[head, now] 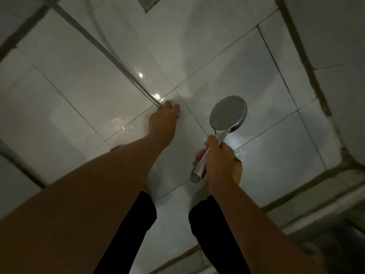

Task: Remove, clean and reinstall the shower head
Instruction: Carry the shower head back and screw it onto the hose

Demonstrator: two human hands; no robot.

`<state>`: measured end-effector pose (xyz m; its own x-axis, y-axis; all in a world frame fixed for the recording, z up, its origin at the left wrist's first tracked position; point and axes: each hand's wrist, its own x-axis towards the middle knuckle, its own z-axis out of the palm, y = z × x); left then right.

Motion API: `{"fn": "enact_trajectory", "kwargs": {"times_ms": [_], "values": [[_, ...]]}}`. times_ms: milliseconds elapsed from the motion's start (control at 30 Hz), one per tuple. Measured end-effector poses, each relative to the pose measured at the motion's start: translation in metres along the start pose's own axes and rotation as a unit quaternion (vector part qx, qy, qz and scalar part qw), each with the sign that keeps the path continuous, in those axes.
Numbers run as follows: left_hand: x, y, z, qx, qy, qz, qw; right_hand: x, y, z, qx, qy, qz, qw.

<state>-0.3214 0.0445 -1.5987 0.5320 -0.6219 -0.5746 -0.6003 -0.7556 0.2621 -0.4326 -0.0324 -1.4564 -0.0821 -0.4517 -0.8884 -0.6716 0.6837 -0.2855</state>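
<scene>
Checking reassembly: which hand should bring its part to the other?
Right, probably: the right hand holds the free shower head, while the left hand has its grip on the tethered hose end.

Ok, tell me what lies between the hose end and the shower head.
In the head view, only bare wet floor tile separates the hose end in the left hand from the shower head held by the right hand.

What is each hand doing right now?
Left hand: closed on the end of the metal hose.
Right hand: closed on the handle of the shower head, which is off the hose.
</scene>
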Motion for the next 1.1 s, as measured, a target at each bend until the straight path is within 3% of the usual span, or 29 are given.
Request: {"fn": "enact_trajectory", "kwargs": {"times_ms": [233,367,533,667,967,1100], "values": [[0.011,-0.002,0.006,0.039,-0.002,-0.020,0.999,0.007,0.000,-0.004,0.016,-0.014,-0.001,1.000],[0.004,-0.006,0.004,0.055,0.034,0.031,0.997,0.004,-0.004,-0.008,0.033,-0.011,0.000,0.999],[-0.025,0.002,-0.024,-0.041,0.043,0.054,0.997,-0.020,-0.017,-0.016,0.065,-0.029,0.008,0.997],[-0.059,0.018,-0.074,-0.149,0.021,0.039,0.988,-0.052,-0.044,-0.027,0.069,-0.040,-0.005,0.997],[-0.139,0.058,-0.224,-0.240,0.138,0.057,0.959,-0.164,-0.134,-0.059,0.130,-0.076,-0.048,0.988],[-0.179,0.084,-0.313,-0.336,0.137,0.035,0.931,-0.225,-0.175,-0.079,0.177,-0.101,-0.062,0.977]]}}
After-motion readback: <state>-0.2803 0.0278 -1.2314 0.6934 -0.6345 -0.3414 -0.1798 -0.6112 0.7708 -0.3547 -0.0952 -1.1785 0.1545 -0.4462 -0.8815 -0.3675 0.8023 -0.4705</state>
